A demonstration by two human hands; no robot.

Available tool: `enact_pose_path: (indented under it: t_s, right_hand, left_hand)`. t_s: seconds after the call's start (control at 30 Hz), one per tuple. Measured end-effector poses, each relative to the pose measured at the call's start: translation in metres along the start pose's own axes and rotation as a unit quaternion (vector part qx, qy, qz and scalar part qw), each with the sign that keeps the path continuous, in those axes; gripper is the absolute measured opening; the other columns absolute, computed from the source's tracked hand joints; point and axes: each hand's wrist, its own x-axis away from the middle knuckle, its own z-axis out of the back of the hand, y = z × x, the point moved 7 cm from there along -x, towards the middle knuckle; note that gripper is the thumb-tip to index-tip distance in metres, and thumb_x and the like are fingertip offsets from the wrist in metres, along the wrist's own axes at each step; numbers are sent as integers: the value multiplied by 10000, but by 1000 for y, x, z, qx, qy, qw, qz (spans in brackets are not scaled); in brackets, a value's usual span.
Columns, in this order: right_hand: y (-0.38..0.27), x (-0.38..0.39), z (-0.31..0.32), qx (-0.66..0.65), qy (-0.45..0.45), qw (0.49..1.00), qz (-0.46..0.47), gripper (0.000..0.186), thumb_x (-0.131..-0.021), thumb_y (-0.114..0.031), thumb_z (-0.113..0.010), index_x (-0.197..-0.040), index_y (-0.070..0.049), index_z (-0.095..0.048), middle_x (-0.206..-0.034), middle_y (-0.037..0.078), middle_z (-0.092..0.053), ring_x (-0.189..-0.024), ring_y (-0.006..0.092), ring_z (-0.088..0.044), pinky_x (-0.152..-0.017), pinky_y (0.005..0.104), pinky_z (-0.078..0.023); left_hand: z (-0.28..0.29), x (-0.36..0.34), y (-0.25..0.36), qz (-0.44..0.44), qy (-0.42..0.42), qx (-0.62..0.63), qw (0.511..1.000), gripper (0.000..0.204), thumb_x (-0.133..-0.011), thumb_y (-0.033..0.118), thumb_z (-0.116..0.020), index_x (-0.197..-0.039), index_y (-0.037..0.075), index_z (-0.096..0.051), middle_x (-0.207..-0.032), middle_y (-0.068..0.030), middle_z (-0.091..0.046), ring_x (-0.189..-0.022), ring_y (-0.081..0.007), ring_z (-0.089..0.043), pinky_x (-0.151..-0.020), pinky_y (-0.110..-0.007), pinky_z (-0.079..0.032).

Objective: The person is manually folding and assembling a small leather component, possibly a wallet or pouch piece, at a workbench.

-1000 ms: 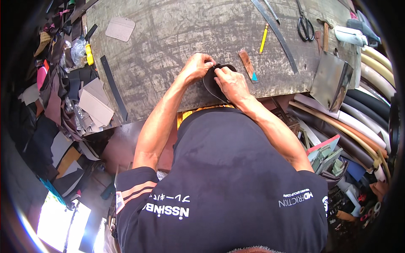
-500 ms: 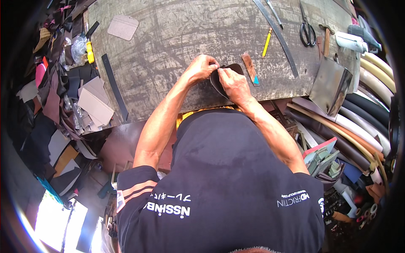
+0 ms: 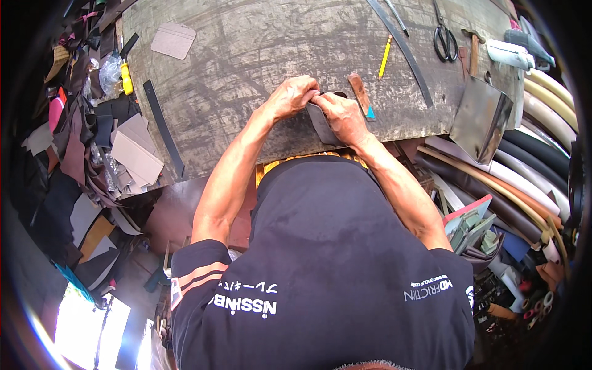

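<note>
At the front of the scratched worktable (image 3: 234,49), my left hand (image 3: 296,95) and my right hand (image 3: 345,120) meet over a dark, curved flat piece (image 3: 321,126), which looks like leather. Fingers of both are closed on its top edge, partly hiding one another; its lower part hangs below them, a greyer face showing. Just right of my right hand lies a brown, worn flat tool with a turquoise tip (image 3: 359,89). Farther right are a yellow pencil-like tool (image 3: 385,57) and a long steel ruler (image 3: 404,55).
Black scissors (image 3: 445,43), a hammer (image 3: 475,55), a white bottle-like object (image 3: 509,54) and a bent metal sheet (image 3: 478,120) lie at the right. Rolls of material (image 3: 546,108) stack beside the table. A black strip (image 3: 161,123), a pale card (image 3: 172,40) and heaped scraps (image 3: 74,142) are at the left.
The dark piece has turned in my hands, so its rounded dark face shows less and a narrower greyer side shows. Both hands have shifted slightly and come closer together.
</note>
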Motion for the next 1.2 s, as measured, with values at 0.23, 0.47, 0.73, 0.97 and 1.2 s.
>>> enact_pose_path:
  t_s: [0.23, 0.47, 0.73, 0.97, 1.2]
  right_hand:
    - [2, -2, 0, -34, 10, 999, -10, 231, -831, -56, -579, -1060, -48, -610, -873, 108, -611, -811, 303, -658, -686, 404, -539]
    - [1, 14, -11, -48, -24, 999, 2, 257, -821, -35, -570, -1073, -43, -614, -852, 97, -597, -810, 293, -647, -676, 402, -530]
    - [-2, 8, -3, -45, -38, 998, -16, 138, -814, -41, -575, -951, -56, -580, -818, 98, -565, -796, 299, -637, -652, 417, -513]
    - [7, -1, -5, -34, -9, 999, -32, 81, -890, -126, -589, -941, -63, -595, -840, 116, -590, -767, 330, -647, -654, 443, -516]
    - [11, 2, -18, -86, 10, 994, -74, 119, -926, -147, -601, -1016, -73, -626, -872, 129, -628, -790, 342, -665, -680, 445, -537]
  left_hand:
    - [-3, 7, 8, -11, 21, 0, 1000, 82, -939, 66, -578, -991, 6, -559, -892, -176, -579, -843, -370, -615, -730, -422, -499]
    - [-4, 6, 10, 8, 54, -14, 998, 71, -946, 78, -570, -944, 19, -530, -863, -190, -563, -800, -405, -602, -674, -463, -485]
    - [1, 3, 8, 3, 41, 5, 999, 96, -949, 94, -590, -988, 14, -553, -869, -179, -580, -817, -378, -610, -713, -438, -492]
    - [32, 9, 5, 136, 105, 45, 984, 316, -915, 240, -703, -1170, 66, -638, -908, -67, -656, -785, -194, -599, -726, -352, -501]
    - [26, 42, -14, 260, -14, 107, 960, 329, -877, 202, -717, -1140, 27, -627, -877, -27, -618, -725, -96, -540, -658, -287, -471]
